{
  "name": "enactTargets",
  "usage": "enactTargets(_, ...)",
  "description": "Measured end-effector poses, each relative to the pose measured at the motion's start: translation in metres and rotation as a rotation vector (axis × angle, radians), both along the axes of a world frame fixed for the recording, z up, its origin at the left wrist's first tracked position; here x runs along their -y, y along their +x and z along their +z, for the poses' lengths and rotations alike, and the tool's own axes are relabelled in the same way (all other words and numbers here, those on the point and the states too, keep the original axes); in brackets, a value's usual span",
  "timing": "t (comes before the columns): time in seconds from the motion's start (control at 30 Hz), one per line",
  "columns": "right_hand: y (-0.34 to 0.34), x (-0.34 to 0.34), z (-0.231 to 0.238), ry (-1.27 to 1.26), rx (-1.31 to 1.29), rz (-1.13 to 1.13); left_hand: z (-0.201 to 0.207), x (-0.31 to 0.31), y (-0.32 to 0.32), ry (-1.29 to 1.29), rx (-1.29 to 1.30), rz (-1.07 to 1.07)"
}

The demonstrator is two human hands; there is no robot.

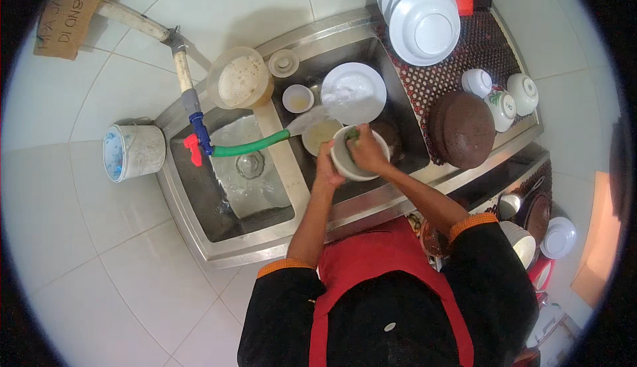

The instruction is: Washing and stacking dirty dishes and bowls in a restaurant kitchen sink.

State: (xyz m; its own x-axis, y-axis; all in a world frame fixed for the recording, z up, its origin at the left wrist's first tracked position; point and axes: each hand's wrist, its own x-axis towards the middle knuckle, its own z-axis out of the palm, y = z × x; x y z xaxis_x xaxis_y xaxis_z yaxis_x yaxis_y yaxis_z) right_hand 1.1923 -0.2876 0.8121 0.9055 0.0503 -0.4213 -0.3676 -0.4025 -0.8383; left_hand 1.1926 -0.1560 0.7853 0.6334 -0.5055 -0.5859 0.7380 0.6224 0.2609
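A white bowl (340, 153), tilted over the front of the right sink basin, is gripped at its left side by my left hand (328, 166). Inside it, my right hand (369, 152) presses a green scouring pad (352, 134), its fingers closed around it and partly hidden. Beyond the bowl, water from a green hose (252, 146) sprays across the basin onto a white plate (368, 78). A small white cup (298, 99) stands left of that plate. Another bowl (317, 140), holding pale liquid, sits partly behind my hands.
The left basin (206, 201) holds water. A tub of foamy liquid (240, 81) stands on the sink's back ledge. Stacked white dishes (424, 32), a brown round pan (462, 130) and several bowls (502, 108) rest at right. A blue valve (199, 128) with red handle and a white bucket (142, 149) are left.
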Motion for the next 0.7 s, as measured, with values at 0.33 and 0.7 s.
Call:
enactTargets(0.33,0.017,0.010,-0.005,-0.163,0.014,0.985,0.010,-0.007,0.011,-0.107,-0.134,-0.052)
enactTargets(0.7,0.034,0.015,-0.040,-0.045,-0.206,0.469,-0.029,0.004,0.022,0.178,-0.218,0.035)
